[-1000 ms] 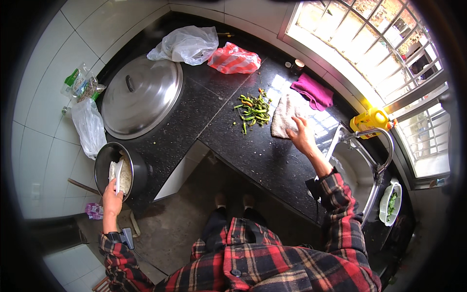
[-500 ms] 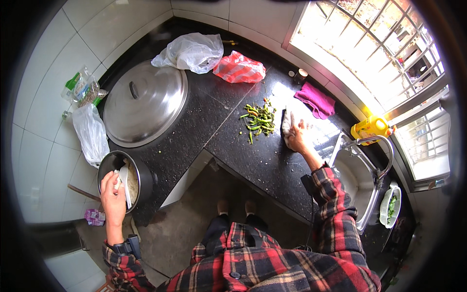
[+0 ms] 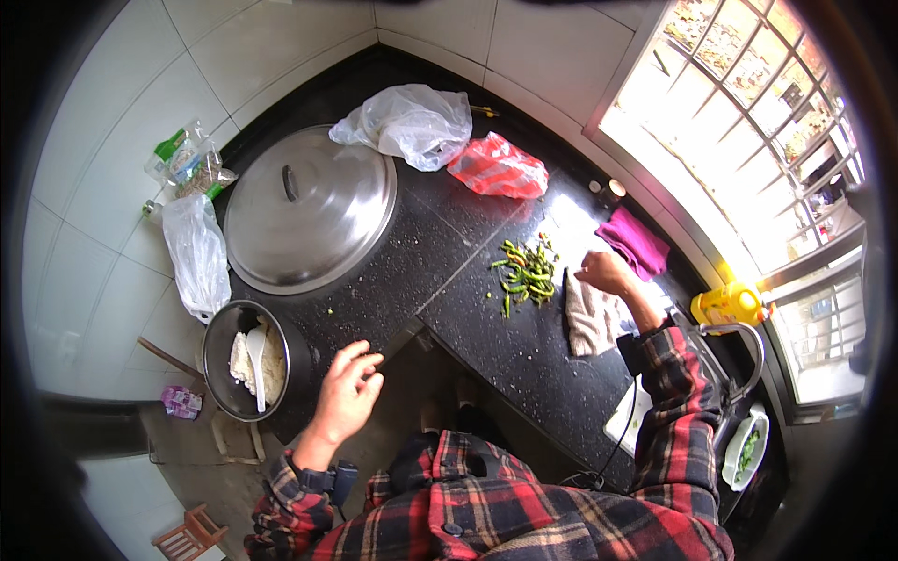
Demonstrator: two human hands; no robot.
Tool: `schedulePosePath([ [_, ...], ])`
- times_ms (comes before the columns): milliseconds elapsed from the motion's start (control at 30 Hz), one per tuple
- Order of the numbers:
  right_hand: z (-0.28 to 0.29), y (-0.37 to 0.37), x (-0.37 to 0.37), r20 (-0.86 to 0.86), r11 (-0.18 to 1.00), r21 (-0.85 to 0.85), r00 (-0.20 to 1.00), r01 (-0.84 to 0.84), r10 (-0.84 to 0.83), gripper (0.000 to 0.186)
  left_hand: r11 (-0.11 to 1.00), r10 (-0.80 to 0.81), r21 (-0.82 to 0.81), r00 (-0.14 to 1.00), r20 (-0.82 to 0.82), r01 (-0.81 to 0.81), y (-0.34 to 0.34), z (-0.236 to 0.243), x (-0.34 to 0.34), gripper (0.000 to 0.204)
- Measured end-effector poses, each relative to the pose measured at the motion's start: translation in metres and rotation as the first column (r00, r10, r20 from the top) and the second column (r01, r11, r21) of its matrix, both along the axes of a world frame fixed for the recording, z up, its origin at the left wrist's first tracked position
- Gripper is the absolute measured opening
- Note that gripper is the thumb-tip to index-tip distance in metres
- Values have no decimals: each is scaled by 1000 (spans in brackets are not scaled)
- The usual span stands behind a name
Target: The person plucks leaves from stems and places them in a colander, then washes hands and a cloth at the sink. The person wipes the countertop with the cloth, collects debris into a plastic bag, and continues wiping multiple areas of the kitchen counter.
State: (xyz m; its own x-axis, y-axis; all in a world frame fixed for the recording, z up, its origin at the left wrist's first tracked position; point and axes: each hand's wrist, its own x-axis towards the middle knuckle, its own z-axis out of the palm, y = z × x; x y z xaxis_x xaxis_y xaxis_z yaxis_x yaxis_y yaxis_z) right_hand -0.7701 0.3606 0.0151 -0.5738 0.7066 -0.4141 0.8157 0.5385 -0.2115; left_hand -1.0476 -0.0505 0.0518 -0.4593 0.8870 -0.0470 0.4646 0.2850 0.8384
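My left hand is raised beside the pot, fingers apart and holding nothing. The dark pot contains white rice and a white rice paddle. My right hand has curled fingers gripping the upper end of a beige cloth; its fingertips are partly hidden. Just left of that cloth lies a heap of green peppers. A folded magenta cloth sits behind my right hand.
Around the black counter are a large steel lid, plastic bags, a red-striped bag, a yellow jug, a sink faucet, a white board and a tray of greens.
My left hand has let go of the rice paddle and moved right, out of the pot. My right hand reached the beige cloth and shifted it. The view has also shifted.
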Motion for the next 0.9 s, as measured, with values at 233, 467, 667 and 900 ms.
schedulePosePath([
  [233,-41,57,-90,-412,972,202,911,117,-24,47,998,32,-62,999,40,-29,20,-7,19,27],
  [467,-62,45,-136,-612,951,306,759,-32,223,51,993,51,-106,997,58,-44,30,-8,24,26],
  [667,-27,-38,-126,-562,846,372,632,-383,534,57,997,39,-77,981,188,-24,45,-29,17,25],
  [900,-30,-139,-91,-351,637,193,554,-746,755,45,989,149,-55,911,385,-138,71,-64,10,42],
])
